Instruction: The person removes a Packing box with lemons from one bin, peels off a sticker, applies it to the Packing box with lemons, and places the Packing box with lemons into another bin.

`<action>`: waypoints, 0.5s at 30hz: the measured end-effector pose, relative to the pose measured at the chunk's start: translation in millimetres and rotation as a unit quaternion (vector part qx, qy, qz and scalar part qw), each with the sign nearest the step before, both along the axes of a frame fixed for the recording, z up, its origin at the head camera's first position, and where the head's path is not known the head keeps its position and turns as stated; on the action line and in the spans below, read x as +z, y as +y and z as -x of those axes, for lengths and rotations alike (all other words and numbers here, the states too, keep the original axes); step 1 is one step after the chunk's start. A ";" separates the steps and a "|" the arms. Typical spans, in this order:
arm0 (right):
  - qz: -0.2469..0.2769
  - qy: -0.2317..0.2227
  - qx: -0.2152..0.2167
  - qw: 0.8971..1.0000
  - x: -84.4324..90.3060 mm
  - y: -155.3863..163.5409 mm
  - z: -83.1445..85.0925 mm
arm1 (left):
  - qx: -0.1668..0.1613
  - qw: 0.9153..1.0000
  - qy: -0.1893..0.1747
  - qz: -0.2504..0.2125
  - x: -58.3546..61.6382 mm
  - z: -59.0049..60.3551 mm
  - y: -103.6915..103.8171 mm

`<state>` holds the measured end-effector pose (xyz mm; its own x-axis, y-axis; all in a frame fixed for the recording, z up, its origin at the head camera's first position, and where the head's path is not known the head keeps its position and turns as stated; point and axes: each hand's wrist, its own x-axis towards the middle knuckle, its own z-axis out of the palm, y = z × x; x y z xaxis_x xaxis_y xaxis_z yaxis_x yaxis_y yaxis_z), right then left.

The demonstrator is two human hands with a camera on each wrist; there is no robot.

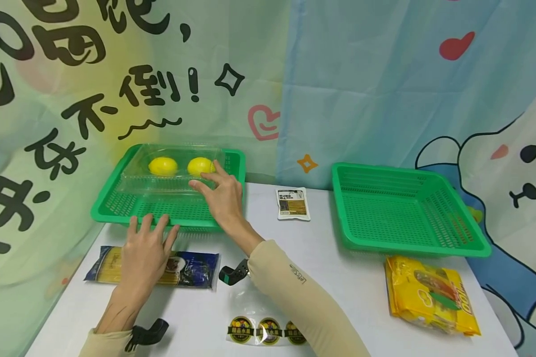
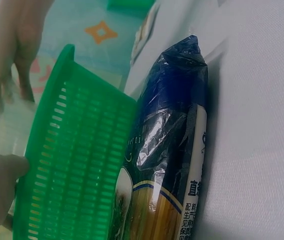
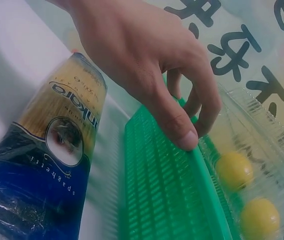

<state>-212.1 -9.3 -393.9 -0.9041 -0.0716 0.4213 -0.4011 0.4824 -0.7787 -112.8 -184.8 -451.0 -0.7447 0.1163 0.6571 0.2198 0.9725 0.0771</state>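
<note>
A clear plastic box (image 1: 152, 186) with two lemons (image 1: 163, 166) is inside the left green basket (image 1: 99, 210), toward its back. My right hand (image 1: 225, 196) holds the right end of this box, thumb at the front and fingers farther back. In the left wrist view the right hand (image 2: 16, 45) reaches down to the box. My left hand (image 1: 145, 253) grips the basket's front rim; in the right wrist view the thumb of the left hand (image 3: 147, 70) rests on the rim, with fingers curled over the inner side. Below that hand lies a spaghetti packet (image 1: 192, 270).
Another green basket (image 1: 384, 243) stands at the right, with a yellow packet (image 1: 429, 297) before it. A small white sachet (image 1: 293, 204) lies between the baskets. A clear bag with round labels (image 1: 254, 329) is partly under the right sleeve. A printed curtain (image 1: 362, 89) hangs behind.
</note>
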 end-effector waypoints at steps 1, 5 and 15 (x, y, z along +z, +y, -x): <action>0.002 0.000 -0.001 1.000 0.8 1.2 -0.7 | -0.001 1.000 0.002 0.000 0.0 0.0 0.4; 0.006 0.002 -0.001 1.000 3.2 5.8 -3.3 | -0.004 1.000 0.007 -0.003 0.6 -0.4 1.2; -0.011 0.015 -0.009 1.000 9.0 15.9 -9.2 | -0.003 1.000 0.000 -0.004 2.1 -0.9 2.0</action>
